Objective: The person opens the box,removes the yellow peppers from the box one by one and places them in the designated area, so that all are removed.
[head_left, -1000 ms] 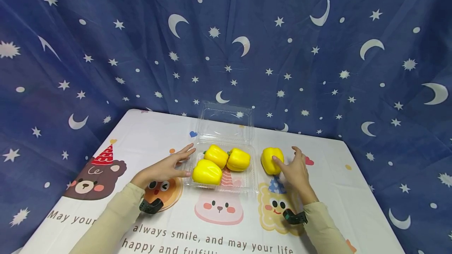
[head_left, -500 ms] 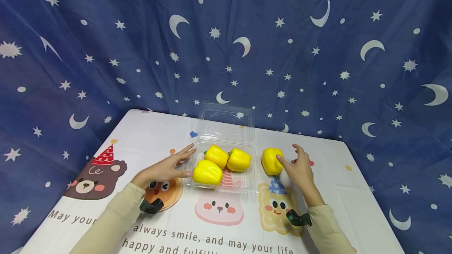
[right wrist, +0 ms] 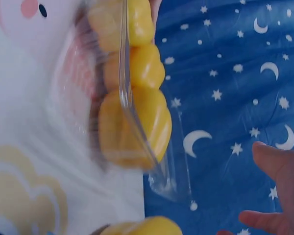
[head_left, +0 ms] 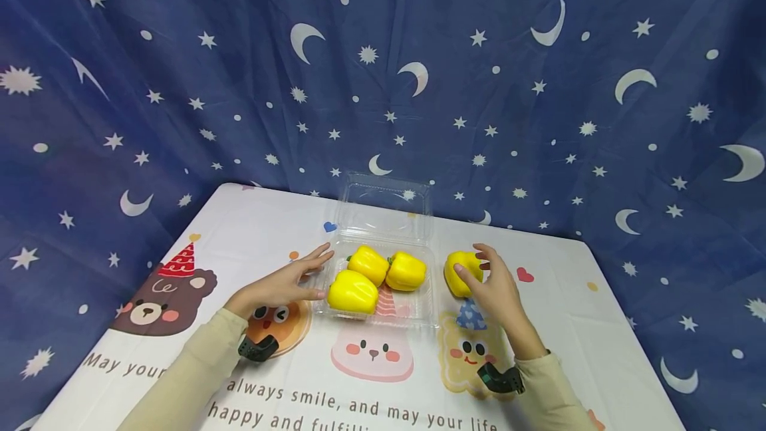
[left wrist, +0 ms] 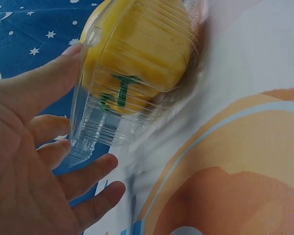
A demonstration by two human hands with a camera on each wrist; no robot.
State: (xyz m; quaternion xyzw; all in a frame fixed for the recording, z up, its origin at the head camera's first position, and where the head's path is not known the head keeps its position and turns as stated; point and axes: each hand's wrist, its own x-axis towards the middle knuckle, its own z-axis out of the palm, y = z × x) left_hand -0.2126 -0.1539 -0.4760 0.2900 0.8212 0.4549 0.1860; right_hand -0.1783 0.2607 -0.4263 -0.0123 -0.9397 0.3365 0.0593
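Note:
A clear plastic clamshell container (head_left: 419,304) stands on the table with its lid (head_left: 383,215) raised at the back. Inside lie three yellow bell peppers: one at front left (head_left: 353,292), one behind it (head_left: 368,265) and one at the right (head_left: 406,271). My left hand (head_left: 281,286) is beside the container's left wall, fingers spread, thumb (left wrist: 54,78) right at the rim. A fourth yellow bell pepper (head_left: 453,281) sits on the tablecloth right of the container. Over its right side hovers my right hand (head_left: 499,292), thumb and fingers parted; the right wrist view shows them apart from the pepper.
A white tablecloth (head_left: 251,211) with cartoon prints and lettering covers the table. Close behind its back edge hangs a dark blue curtain (head_left: 383,85) with moons and stars. Dark bands sit on both wrists.
My right hand drew slightly right, away from the fourth pepper, then came back left over it. The left hand and the peppers in the container have stayed put.

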